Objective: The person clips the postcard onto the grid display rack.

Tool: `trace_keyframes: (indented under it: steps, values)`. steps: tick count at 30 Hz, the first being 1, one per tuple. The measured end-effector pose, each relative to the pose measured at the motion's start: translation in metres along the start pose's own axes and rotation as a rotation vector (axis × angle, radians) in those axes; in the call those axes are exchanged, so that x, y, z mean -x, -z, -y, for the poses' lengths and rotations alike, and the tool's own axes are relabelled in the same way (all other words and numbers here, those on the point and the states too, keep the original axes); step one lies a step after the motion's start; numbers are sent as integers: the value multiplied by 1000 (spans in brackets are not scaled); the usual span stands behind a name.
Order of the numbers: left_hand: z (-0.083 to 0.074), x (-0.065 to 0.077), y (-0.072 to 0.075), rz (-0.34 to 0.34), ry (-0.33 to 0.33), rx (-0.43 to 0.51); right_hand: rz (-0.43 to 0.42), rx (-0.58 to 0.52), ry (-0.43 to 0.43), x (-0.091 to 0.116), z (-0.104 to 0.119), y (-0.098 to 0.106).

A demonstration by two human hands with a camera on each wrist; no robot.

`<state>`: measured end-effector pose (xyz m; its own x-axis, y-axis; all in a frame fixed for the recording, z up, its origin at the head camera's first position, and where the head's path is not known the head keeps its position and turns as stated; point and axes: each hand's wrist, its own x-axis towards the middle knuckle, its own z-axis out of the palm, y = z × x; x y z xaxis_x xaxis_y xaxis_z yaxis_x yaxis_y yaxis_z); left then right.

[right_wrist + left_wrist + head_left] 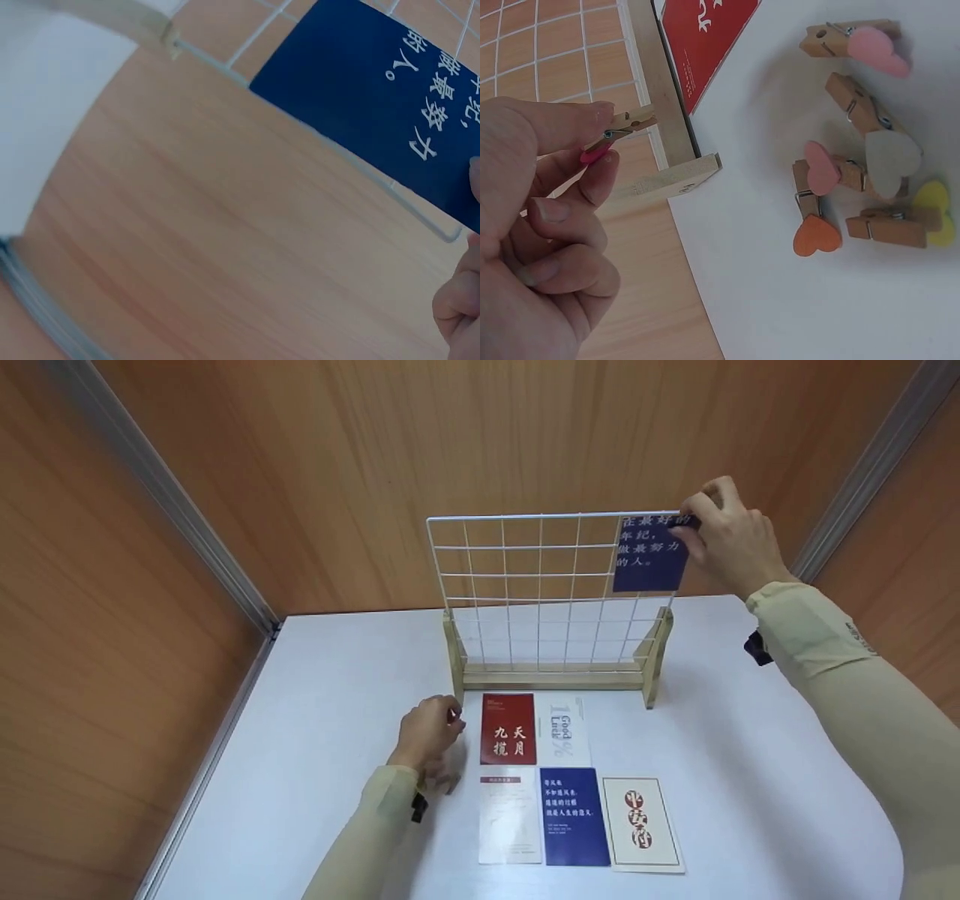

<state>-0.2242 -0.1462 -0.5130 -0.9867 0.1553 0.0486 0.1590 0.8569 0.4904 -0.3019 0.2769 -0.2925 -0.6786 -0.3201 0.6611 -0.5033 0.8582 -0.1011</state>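
Note:
My right hand [739,536] pinches the upper right corner of a dark blue card [649,576] with white Chinese writing. The card lies against the top right of a white wire grid [540,574], as the right wrist view also shows. Lower down, my left hand [426,733] is beside the stand's left foot, left of a red card [508,712]. Between its thumb and fingers it pinches a small wooden clothespin [634,118] with a bright pink piece on it. The grid stands upright in a wooden stand [555,684].
On the white table [352,660] in front of the stand lie a white Good Luck card [581,735], a pale card [510,825], another blue card [576,847] and a cream card [645,862]. Several heart-topped clothespins [889,229] lie near the left hand. Wooden panels surround the table.

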Motion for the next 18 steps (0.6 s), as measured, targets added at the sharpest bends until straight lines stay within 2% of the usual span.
trace_keyframes:
  steps: [8,18]
  values:
    - [-1,1,0,0,0,4,-114,-116,-180,4,3,-12]
    - [-7,-1,2,6,1,46,-231,-221,-212,5,3,-28]
